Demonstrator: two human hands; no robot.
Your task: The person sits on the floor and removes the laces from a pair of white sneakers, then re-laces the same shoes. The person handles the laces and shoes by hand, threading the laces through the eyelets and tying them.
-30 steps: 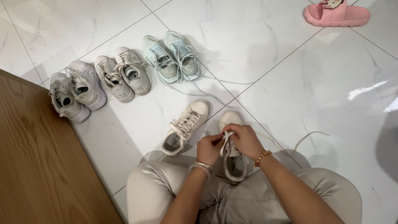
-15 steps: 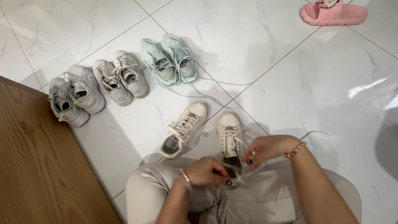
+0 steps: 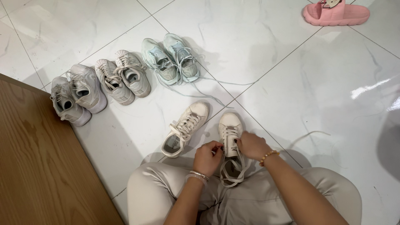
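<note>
The white sneaker (image 3: 230, 130) stands on the floor (image 3: 291, 75) between both hands, toe pointing away. The left hand (image 3: 207, 157) and right hand (image 3: 251, 145) are each pinched shut on its laces (image 3: 231, 168), which loop down toward the person's lap. Its unlaced mate (image 3: 184, 128) lies just left of the left hand.

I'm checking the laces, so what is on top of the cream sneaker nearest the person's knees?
Both hands, left hand and right hand, sit on the cream sneaker, gripping its white laces. They cover its opening.
</note>
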